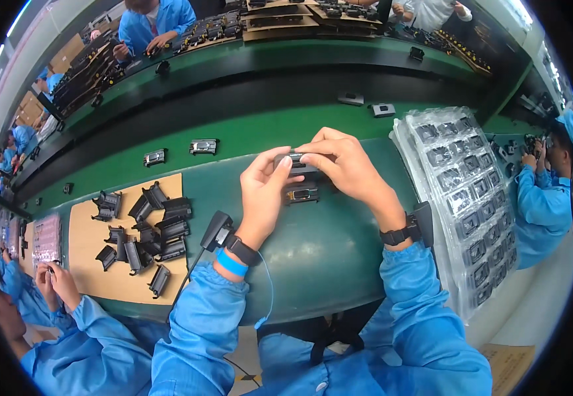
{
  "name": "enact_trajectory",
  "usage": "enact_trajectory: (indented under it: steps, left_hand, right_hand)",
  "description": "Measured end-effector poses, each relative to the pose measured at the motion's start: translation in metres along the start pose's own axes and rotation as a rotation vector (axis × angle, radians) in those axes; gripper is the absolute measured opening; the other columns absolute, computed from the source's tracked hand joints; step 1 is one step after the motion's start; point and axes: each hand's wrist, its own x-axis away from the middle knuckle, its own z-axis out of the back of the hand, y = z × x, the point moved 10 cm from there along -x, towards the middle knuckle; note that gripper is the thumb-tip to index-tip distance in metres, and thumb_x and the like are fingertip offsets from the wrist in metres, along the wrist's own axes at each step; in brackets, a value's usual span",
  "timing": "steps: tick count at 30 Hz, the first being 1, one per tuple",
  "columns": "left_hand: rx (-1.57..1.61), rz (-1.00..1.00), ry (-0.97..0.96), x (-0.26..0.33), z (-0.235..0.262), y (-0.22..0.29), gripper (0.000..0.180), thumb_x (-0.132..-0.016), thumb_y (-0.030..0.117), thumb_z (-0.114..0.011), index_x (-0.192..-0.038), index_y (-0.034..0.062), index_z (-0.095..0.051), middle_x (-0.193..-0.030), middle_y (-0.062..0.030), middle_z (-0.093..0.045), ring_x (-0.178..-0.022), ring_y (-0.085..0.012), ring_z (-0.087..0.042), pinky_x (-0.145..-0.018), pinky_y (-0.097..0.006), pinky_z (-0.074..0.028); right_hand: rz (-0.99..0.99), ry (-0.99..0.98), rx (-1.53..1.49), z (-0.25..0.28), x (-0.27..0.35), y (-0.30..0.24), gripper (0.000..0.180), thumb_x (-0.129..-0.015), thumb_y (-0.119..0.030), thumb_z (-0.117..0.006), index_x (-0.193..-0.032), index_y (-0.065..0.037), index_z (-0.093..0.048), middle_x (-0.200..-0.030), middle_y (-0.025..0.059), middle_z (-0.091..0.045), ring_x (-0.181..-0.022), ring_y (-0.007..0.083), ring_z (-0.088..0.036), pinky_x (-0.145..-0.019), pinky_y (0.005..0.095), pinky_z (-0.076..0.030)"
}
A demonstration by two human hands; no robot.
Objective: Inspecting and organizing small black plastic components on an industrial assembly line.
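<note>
Between my two hands, above the green bench, is a small dark grey rectangular plastic housing (305, 165). My left hand (264, 188) grips its left end, thumb on the near face. From the right, my right hand (344, 165) pinches the other end with thumb and fingers. Just below the housing on the bench lies a second small black unit (301, 193) with a yellowish part in it. Each wrist carries a black strap with a dark box, and a blue band with a coiled cord circles the left one.
Cardboard (88, 244) on the left bears several black plastic housings (138, 247). Clear trays (455, 191) of dark parts are stacked at right. Assembled units (203, 146) sit on the green belt (253, 129) beyond. A co-worker's hands (58, 287) are close at left; others work across and at right.
</note>
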Motion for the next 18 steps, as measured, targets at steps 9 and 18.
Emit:
enact_trajectory:
  steps: [9,18]
  left_hand:
    - [-0.008,0.009,0.02,0.0,-0.003,-0.002,0.03,-0.108,0.005,-0.056,-0.136,-0.0041,-0.062,-0.116,-0.0114,-0.073,-0.105,-0.0166,-0.071,-0.094,-0.036,-0.062]
    - [0.029,0.005,0.025,-0.005,0.006,-0.003,0.031,-0.107,0.003,-0.057,-0.137,-0.0022,-0.061,-0.121,-0.0116,-0.073,-0.112,-0.0159,-0.069,-0.099,-0.034,-0.056]
  right_hand:
    - [0.0,0.131,-0.013,0.002,0.01,0.005,0.023,-0.095,-0.011,-0.074,-0.116,-0.004,-0.079,-0.09,0.0077,-0.062,-0.08,0.0194,-0.06,-0.071,0.0328,-0.048]
    - [-0.063,0.125,-0.128,-0.004,0.016,0.016,0.032,-0.093,-0.007,-0.076,-0.125,-0.002,-0.074,-0.09,0.0051,-0.066,-0.074,0.0152,-0.06,-0.07,0.029,-0.051]
